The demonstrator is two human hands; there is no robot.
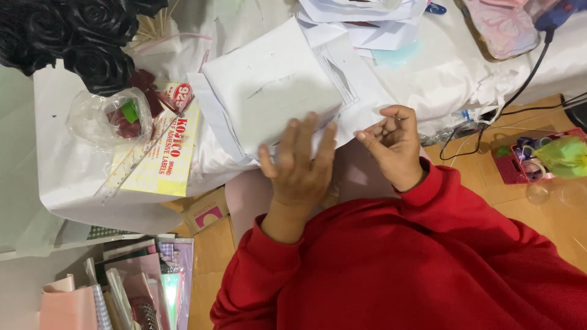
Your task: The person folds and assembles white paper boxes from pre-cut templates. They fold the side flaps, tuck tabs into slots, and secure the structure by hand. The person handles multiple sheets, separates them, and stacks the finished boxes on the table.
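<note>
My left hand (299, 165) is raised with fingers spread, its fingertips against the near edge of a folded white paper sheet (269, 85) that lies on a white-covered table (73, 177). The sheet has a few slits cut in it. My right hand (394, 143) hovers just right of the sheet, fingers curled loosely inward, with nothing visible in it. More white sheets (361, 85) lie under and beside the folded one. Red sleeves cover both arms.
Black paper roses (67, 36) sit at the far left. A clear plastic bag (110, 116) of red bits, a clear ruler (137, 159) and a yellow label pack (162, 156) lie left. A black cable (526, 79) and red basket (532, 156) are right. Paper rolls (122, 293) stand below.
</note>
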